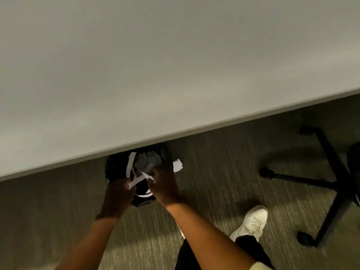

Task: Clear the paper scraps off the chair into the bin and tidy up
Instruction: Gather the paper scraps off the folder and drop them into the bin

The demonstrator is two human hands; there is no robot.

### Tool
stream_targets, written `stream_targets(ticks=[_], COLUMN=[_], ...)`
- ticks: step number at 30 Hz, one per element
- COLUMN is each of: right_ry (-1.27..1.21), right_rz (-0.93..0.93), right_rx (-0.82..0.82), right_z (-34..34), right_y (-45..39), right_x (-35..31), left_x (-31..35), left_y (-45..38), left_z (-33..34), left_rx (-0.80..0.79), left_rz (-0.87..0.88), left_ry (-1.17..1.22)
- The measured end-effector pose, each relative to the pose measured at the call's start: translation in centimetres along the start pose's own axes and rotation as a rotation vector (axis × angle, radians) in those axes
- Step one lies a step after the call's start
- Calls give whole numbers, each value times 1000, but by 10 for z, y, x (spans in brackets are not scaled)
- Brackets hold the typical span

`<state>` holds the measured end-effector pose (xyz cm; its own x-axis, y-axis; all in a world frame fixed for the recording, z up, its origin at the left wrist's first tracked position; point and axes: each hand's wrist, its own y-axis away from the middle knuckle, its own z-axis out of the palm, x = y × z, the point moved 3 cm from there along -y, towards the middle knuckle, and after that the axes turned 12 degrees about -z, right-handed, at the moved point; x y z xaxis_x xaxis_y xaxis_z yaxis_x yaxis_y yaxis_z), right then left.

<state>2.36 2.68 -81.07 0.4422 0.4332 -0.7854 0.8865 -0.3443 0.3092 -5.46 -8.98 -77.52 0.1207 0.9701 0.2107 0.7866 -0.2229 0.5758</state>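
Paper scraps (pixel 139 179) hang pinched between both hands — left hand (pixel 118 195) and right hand (pixel 164 185) each closed on strips right over the black bin (pixel 116 166) tucked under the desk (pixel 136 84) — so letting go should drop them in.

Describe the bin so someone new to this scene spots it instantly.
Find the big pale table filling the upper frame and follow its near edge down toward the carpet. The bin sits half tucked under that edge, directly beyond both hands, left hand and right hand. It is the only round black container, with white paper scraps in and over its mouth.
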Motion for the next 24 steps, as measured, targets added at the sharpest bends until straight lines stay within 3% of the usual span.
stream_targets(ticks=[5, 10, 15, 24], right_ry=[9, -30, -119, -37], right_rz=[-14, -69, -71, -38], right_rx=[-1, -79, 68, 164], right_z=[22, 42, 39, -6], right_y=[-15, -23, -17, -1], right_x=[-13, -20, -12, 16], left_x=[-10, -24, -37, 6], left_y=[-6, -22, -23, -16], left_z=[-5, -7, -3, -6], left_rx=[8, -32, -49, -15], left_rz=[-12, -28, -66, 127], left_ry=[128, 100, 89, 106])
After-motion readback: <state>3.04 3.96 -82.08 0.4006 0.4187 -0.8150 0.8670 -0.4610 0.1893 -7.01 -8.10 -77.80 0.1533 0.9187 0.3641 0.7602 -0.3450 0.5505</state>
